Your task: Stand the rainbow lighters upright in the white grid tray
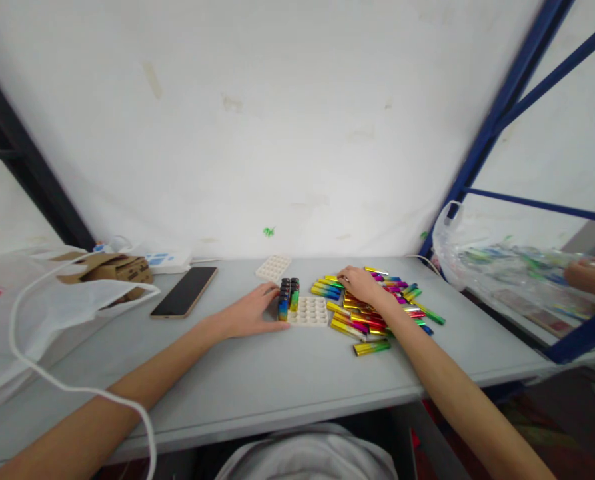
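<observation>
A white tray with rows of round hollows lies on the desk. Upright along its left side are several black-topped lighters with shiny blue, yellow and green bodies. My left hand rests against that side, thumb stretched along the tray's near left corner and fingers apart beside the lighters. To the right is a loose heap of shiny multicoloured lighter-shaped pieces, mostly lying flat. My right hand is over the heap's far left part with fingers bent down. Whatever is between those fingertips is hidden.
Behind the first tray lies a second white tray. A dark-screened phone lies left, beside a white plastic bag, a brown cardboard box and a white cable. Blue frame posts stand right; beyond is another person's hand.
</observation>
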A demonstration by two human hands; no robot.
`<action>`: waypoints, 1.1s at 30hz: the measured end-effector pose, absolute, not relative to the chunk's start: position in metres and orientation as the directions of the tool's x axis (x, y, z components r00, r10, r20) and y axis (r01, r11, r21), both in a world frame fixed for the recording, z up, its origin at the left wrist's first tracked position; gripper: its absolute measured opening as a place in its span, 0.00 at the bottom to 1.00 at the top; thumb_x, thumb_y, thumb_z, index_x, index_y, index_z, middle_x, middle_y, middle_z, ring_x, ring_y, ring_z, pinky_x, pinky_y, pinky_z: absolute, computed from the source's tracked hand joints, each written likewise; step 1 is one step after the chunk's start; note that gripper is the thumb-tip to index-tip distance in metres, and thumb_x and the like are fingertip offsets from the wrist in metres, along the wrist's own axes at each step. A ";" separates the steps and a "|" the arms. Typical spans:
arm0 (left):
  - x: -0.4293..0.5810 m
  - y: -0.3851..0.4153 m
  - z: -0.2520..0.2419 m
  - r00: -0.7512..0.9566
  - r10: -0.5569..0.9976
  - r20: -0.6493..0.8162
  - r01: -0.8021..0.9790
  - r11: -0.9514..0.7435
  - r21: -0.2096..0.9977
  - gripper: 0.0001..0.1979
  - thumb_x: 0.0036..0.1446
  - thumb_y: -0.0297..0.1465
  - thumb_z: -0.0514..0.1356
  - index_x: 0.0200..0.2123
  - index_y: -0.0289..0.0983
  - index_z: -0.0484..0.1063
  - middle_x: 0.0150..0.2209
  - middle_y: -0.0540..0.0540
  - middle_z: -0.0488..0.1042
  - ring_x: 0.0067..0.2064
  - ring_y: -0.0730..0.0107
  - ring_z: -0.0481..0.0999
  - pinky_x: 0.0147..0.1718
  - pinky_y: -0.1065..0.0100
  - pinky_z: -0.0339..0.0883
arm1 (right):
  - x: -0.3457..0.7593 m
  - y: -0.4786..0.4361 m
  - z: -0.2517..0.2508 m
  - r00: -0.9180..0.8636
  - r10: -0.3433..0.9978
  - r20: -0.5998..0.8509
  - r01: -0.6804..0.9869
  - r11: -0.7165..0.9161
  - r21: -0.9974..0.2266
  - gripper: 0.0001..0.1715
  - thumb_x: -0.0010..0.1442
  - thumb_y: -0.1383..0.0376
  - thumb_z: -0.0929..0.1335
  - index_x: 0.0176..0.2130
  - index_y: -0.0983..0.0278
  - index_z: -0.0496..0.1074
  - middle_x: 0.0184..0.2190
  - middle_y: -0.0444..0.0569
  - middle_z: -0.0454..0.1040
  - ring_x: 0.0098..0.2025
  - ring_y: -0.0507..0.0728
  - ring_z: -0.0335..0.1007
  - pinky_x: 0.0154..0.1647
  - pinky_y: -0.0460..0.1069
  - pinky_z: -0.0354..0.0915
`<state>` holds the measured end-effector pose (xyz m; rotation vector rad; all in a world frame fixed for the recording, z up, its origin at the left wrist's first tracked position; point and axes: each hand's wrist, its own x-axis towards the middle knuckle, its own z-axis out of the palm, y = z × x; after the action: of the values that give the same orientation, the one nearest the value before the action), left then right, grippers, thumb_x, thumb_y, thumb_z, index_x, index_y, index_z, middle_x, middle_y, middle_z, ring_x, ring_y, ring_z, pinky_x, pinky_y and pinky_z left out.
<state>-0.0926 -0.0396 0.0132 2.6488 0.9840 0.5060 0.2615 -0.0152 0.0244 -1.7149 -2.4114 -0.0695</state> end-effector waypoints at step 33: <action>-0.095 -0.039 0.010 0.726 0.632 0.270 0.537 -0.767 0.352 0.38 0.61 0.58 0.67 0.64 0.39 0.69 0.63 0.34 0.71 0.64 0.41 0.72 0.67 0.43 0.67 | 0.171 -0.066 0.041 -0.316 0.930 0.190 -0.127 0.157 -0.979 0.36 0.65 0.32 0.64 0.28 0.59 0.61 0.21 0.36 0.52 0.22 0.50 0.46 0.23 0.46 0.49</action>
<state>-0.0951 -0.0389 0.0104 2.6809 0.9247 0.5530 0.1713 -0.0660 0.0409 -0.8272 -1.4473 1.3536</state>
